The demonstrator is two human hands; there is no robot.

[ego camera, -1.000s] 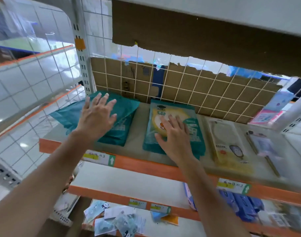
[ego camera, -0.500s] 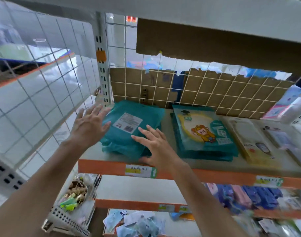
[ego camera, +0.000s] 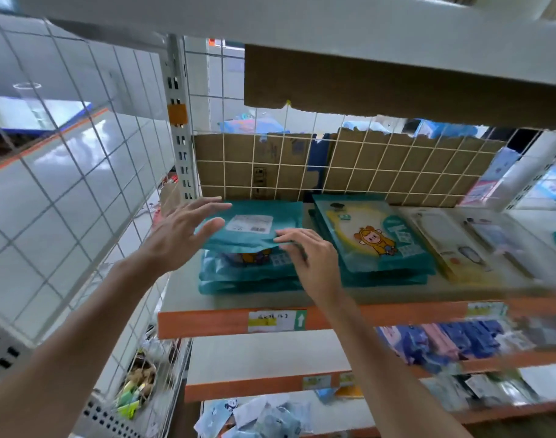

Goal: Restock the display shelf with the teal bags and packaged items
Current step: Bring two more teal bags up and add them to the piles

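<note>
Messed with the top teal bag (ego camera: 254, 229) on the shelf (ego camera: 207, 322).
Touched its left edge with the left hand (ego camera: 178, 238), fingers spread wide, gripping nothing; pinched its front edge with the right hand (ego camera: 314, 260). Sat atop a teal stack (ego camera: 245, 279), just left of the cartoon packs (ego camera: 374, 238).

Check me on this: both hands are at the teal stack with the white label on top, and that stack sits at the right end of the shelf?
Wrong end. The head view shows the teal stack at the left end of the shelf, beside the wire side panel. The rest holds: left hand and right hand are both at it, white label on top.
</note>
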